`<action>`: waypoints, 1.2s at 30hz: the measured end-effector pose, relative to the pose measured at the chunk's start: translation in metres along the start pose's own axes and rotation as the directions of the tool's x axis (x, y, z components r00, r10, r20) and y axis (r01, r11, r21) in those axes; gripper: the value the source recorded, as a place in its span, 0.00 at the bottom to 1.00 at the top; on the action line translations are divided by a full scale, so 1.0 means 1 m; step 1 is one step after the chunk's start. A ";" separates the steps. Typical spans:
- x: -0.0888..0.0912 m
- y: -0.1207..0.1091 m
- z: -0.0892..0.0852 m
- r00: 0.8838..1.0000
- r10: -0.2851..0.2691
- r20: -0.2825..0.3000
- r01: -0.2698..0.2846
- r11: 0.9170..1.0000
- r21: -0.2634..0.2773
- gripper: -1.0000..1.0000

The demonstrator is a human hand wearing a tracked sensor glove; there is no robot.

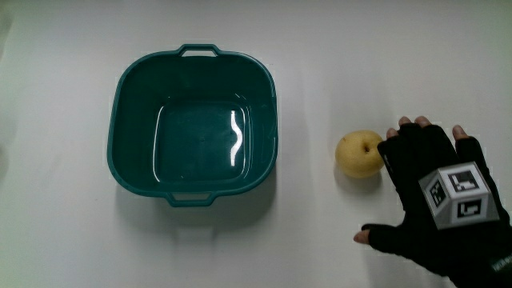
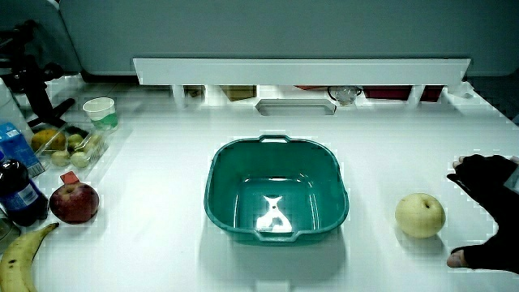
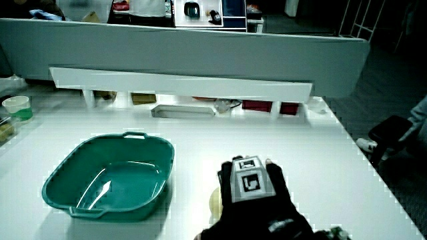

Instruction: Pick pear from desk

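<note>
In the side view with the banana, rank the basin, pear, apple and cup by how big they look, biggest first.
1. Basin, by far the largest.
2. Apple and pear: these look alike in size, so no ranking between them.
3. Cup, smallest, though it stands farther from the person, which may shrink it.

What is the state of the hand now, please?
Hand: open, fingers spread, holding nothing, beside the pear.

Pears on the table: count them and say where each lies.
1. The pear lies on the table between the teal basin and the hand. The clutter at the table's edge may hide others.
</note>
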 end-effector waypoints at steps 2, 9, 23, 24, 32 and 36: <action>0.000 0.000 0.000 1.000 0.006 0.000 -0.006 1.000 0.011 0.91; -0.001 -0.004 0.003 1.000 0.017 0.007 -0.018 0.997 0.073 1.00; -0.008 -0.021 0.043 0.999 0.016 0.051 -0.029 0.967 0.253 1.00; -0.012 -0.026 0.050 0.997 0.036 0.061 -0.051 0.961 0.272 1.00; -0.038 -0.045 0.087 0.993 0.112 0.029 -0.116 0.953 0.279 1.00; -0.054 -0.047 0.098 0.981 0.195 -0.001 -0.185 0.936 0.298 1.00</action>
